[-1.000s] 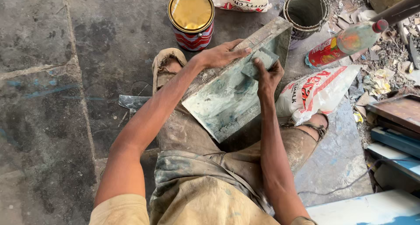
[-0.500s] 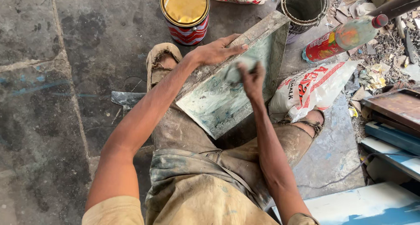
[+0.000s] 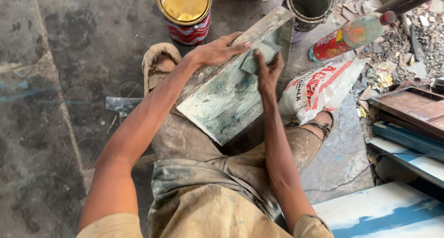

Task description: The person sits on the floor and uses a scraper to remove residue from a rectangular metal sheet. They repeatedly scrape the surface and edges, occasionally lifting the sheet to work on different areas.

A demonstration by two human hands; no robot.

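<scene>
One stone floor (image 3: 69,80), grey, rough, cracked and stained, carries everything here; one seated person in dusty tan shorts, legs bent, viewed from above. One flat rectangular panel (image 3: 222,99), pale and smeared with green-blue marks, leans tilted across the person's lap and left foot, its far end up near the cans; surface looks chalky and scuffed. One white plastic bag (image 3: 319,87) with red print, soft and bulging, lies just right of the panel; one pale blue-white board (image 3: 379,210) at lower right, with flat blue and brown frames (image 3: 407,113) stacked above it. Two cans at top: one round tin (image 3: 185,11), red-patterned wall, yellow lid on; one open dark can (image 3: 311,4), grimy rim. One plastic bottle (image 3: 351,34), red label, red cap, lying tilted beside the bag; scraps of paper and rubble litter the right edge. One worn sandal (image 3: 159,64) on the left foot, dust-coloured.

Two bare hands; left hand (image 3: 219,50) lies flat on the panel's upper left edge, fingers spread, grip slack, only steadying. Right hand (image 3: 268,74) has its grip closed around one small folded grey-green abrasive pad (image 3: 259,55), pressed against the panel's upper face, just beside the left fingertips.
</scene>
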